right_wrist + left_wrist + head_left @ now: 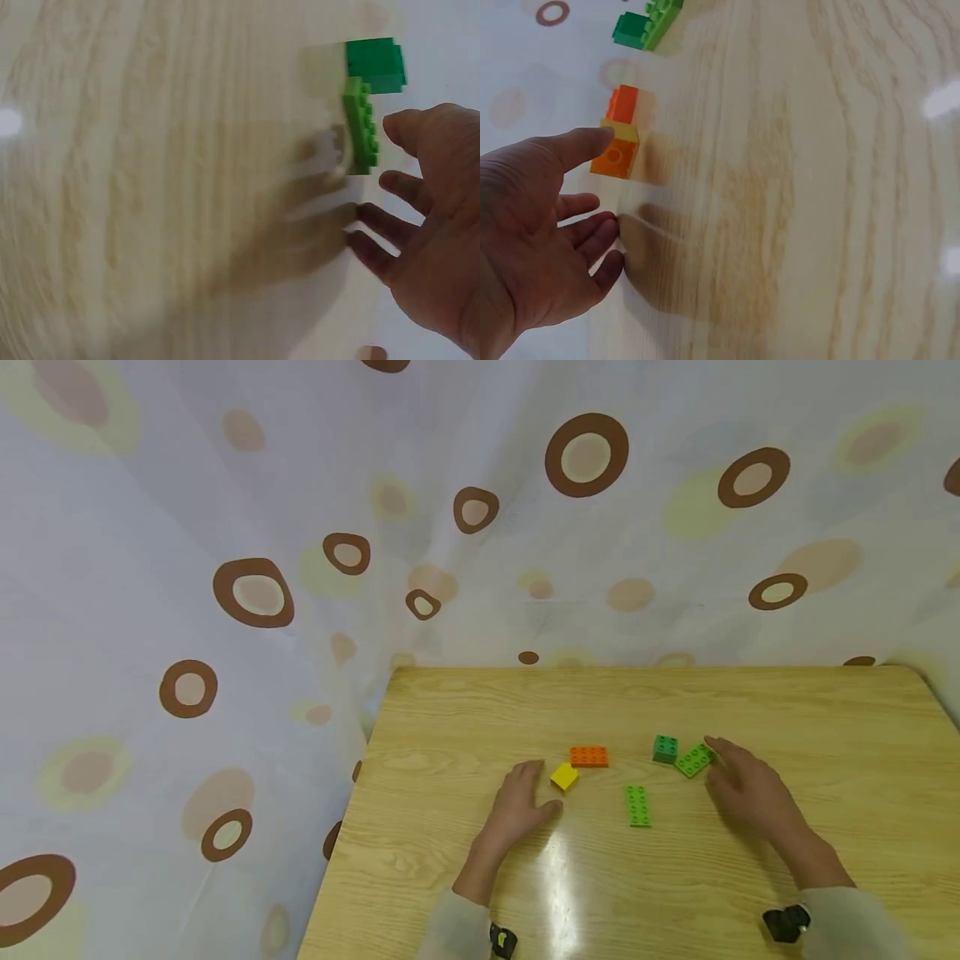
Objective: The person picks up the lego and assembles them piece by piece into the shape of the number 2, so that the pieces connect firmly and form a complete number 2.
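My left hand (516, 807) is just left of a yellow building block (565, 777), its fingers loosely spread and holding nothing. In the left wrist view the thumb overlaps the yellow block (615, 159); contact cannot be told. Touching or nearly touching that block is an orange studded brick (588, 757). Farther right, a dark green brick (665, 749) stands against a slanted light green brick (694, 760). Beside the light green brick hovers my right hand (753, 793), fingers apart, with a small gap to the brick (360, 127) in the right wrist view.
A second light green brick (637, 807), long and thin, lies between the hands, nearer to me. Everything rests on a wooden table (480, 710). A patterned curtain (675, 568) hangs behind the table and along its left side.
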### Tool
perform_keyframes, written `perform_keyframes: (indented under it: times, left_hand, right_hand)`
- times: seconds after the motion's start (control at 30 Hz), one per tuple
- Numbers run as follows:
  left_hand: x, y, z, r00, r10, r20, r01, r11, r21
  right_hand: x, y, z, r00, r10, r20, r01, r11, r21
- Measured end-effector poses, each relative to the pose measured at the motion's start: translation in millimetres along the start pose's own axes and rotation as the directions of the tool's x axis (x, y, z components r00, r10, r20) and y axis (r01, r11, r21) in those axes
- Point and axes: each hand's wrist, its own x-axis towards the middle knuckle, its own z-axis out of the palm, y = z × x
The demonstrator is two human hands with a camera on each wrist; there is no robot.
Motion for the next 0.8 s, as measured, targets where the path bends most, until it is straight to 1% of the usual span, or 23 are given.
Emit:
perform_keyframes:
  times: [0.1,0.2,0.27,0.4,0.5,0.6,0.73,0.8]
  left_hand:
    - [-1.7,-4.1,2.9,1.000,0.028,0.014,-0.029,0.998,0.063]
    - [-5.3,-7.1,8.0,0.998,0.059,0.018,-0.061,0.992,0.115]
    - [-7.7,-8.2,11.5,0.998,0.068,0.018,-0.069,0.988,0.136]
    - [-9.7,-9.5,14.7,0.998,0.068,0.005,-0.068,0.986,0.155]
    - [-10.5,-11.6,15.5,0.998,0.059,0.000,-0.058,0.986,0.157]
    - [-10.4,-13.8,15.3,0.998,0.057,0.001,-0.056,0.985,0.161]
    - [-9.8,-16.3,13.9,0.998,0.059,-0.003,-0.058,0.984,0.171]
    - [-9.6,-17.4,13.0,0.999,0.054,-0.006,-0.053,0.984,0.171]
  right_hand:
    - [-1,9,10,0.998,-0.033,-0.052,0.031,0.999,-0.037]
    - [-5,20,19,0.990,-0.058,-0.131,0.050,0.996,-0.069]
    - [-9,26,24,0.983,-0.067,-0.172,0.057,0.997,-0.059]
    - [-13,32,30,0.973,-0.060,-0.222,0.059,0.998,-0.012]
    - [-16,33,31,0.969,-0.057,-0.240,0.067,0.997,0.032]
    - [-17,31,31,0.968,-0.056,-0.245,0.067,0.997,0.034]
    - [-22,27,34,0.974,-0.031,-0.226,0.045,0.997,0.058]
    - [-25,25,37,0.974,-0.034,-0.223,0.053,0.995,0.081]
